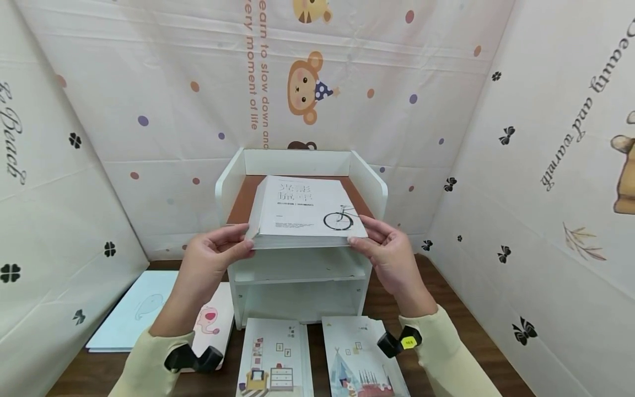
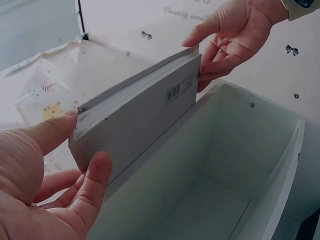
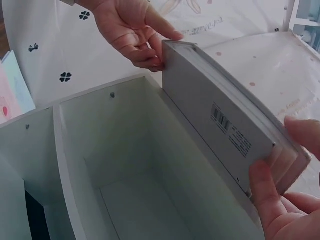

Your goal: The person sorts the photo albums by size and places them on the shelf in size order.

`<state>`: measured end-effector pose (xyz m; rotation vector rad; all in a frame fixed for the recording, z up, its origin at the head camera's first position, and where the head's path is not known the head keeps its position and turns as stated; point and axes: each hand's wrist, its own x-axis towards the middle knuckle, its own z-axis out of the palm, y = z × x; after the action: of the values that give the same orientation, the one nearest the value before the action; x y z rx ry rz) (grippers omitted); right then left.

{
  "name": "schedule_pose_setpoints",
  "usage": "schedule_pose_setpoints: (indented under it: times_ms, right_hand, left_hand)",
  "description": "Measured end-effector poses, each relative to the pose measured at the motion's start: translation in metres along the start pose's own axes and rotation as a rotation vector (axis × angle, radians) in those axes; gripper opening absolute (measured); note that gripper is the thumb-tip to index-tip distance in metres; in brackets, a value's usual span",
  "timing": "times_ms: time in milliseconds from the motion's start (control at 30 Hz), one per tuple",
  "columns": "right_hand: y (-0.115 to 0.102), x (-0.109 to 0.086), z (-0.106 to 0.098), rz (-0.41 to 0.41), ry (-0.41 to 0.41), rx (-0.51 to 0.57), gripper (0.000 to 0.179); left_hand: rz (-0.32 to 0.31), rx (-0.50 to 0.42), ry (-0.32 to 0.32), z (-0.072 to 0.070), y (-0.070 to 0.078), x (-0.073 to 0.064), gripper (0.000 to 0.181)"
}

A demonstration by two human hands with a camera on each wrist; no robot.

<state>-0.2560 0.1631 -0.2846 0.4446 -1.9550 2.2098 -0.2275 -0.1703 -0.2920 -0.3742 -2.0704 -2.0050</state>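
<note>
A thick white book (image 1: 302, 207) with a bicycle on its cover lies flat between my two hands, over the brown top of a small white shelf unit (image 1: 297, 309). My left hand (image 1: 203, 270) pinches its near left corner, thumb on one side and fingers on the other. At the near right corner, my right hand (image 1: 394, 262) grips it the same way. The left wrist view shows a barcode on the book's underside (image 2: 145, 107) and its page edges above. In the right wrist view, the book's barcode face (image 3: 215, 120) stands close over the unit's edge.
Two illustrated books, a left one (image 1: 273, 358) and a right one (image 1: 362, 358), lie before the unit. On the left are a pale blue book (image 1: 134, 314) and a pink-elephant book (image 1: 215, 320). The unit's raised side panels (image 1: 369, 184) flank its top; printed cloth hangs around.
</note>
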Motion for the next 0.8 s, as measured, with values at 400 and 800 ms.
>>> schedule_pose_setpoints:
  times_ms: [400,800]
  right_hand:
    - [0.006,0.007,0.008,-0.022,0.064,-0.011,0.062]
    - [0.014,0.022,0.009,-0.069,0.177,-0.083,0.051]
  left_hand:
    - [-0.018,0.077,0.06,0.0,-0.005,0.016,0.051]
    - [-0.025,0.115,0.074,0.003,-0.008,0.028,0.051]
